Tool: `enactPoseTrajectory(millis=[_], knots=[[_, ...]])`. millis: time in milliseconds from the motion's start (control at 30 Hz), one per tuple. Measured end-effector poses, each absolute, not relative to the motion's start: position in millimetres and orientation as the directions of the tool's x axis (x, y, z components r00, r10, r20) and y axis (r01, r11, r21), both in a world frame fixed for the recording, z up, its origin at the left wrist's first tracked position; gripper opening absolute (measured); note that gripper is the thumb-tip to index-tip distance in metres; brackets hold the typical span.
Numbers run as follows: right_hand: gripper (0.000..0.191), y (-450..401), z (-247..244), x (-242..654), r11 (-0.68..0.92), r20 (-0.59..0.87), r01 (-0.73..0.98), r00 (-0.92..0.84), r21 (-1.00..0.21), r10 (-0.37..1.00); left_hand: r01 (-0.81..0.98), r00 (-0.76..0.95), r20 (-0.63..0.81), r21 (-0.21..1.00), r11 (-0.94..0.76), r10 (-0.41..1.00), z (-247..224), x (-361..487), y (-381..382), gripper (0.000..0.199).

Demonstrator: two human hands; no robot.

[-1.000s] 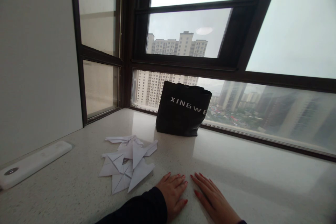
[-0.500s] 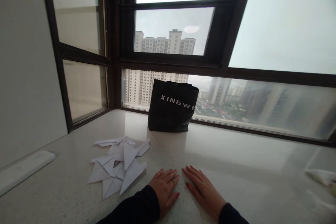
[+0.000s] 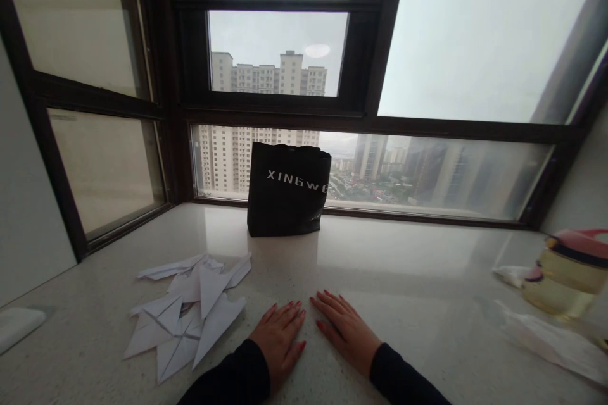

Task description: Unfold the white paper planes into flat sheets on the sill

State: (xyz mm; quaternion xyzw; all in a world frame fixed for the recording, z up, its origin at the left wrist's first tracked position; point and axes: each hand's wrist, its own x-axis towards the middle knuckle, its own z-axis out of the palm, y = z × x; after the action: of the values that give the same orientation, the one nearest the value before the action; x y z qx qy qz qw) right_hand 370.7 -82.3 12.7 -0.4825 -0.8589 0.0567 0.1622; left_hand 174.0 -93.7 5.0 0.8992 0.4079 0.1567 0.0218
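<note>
My left hand (image 3: 280, 340) lies flat, palm down, on the pale speckled counter (image 3: 285, 272), holding nothing. Beside it, a small gap away, my right hand (image 3: 348, 331) rests the same way with its fingers stretched out and nothing in it. Left of my left hand is a loose pile of folded white paper pieces (image 3: 166, 323), some shaped like paper planes. A black bag (image 3: 289, 205) with white lettering stands upright beyond both hands, near the window.
At the right stands a jug of yellowish liquid with a pink lid (image 3: 567, 275). Crumpled clear plastic (image 3: 555, 342) lies before it. A white object (image 3: 19, 326) is at the left edge. Dark window frames (image 3: 280, 119) border the counter's back.
The view has turned right, so the bag and papers appear farther left and the jug has come into view. Both hands stay flat on the counter.
</note>
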Motion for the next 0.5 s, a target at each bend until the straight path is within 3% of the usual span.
enactPoseTrajectory(millis=[233,333,400,467,500], knots=[[0.044,-81,11,372,0.523,0.215,0.808,-0.478,-0.271,0.851,0.597,0.701,0.355,0.182,-0.781,0.618,23,168,-85,0.039],[0.044,-80,11,372,0.525,0.216,0.804,-0.481,-0.279,0.85,0.678,0.603,0.425,0.175,-0.714,0.676,50,148,-73,0.035],[0.044,-80,11,372,0.527,0.222,0.8,-0.48,-0.287,0.849,0.834,0.446,0.392,0.144,-0.532,0.805,66,126,-63,0.035],[0.045,-80,10,372,0.53,0.228,0.797,-0.48,-0.29,0.847,0.987,0.082,0.301,0.106,-0.119,0.95,74,99,-53,0.037],[0.045,-80,10,372,0.531,0.231,0.796,-0.481,-0.29,0.846,0.993,-0.063,0.289,0.116,0.031,0.955,74,86,-48,0.04]])
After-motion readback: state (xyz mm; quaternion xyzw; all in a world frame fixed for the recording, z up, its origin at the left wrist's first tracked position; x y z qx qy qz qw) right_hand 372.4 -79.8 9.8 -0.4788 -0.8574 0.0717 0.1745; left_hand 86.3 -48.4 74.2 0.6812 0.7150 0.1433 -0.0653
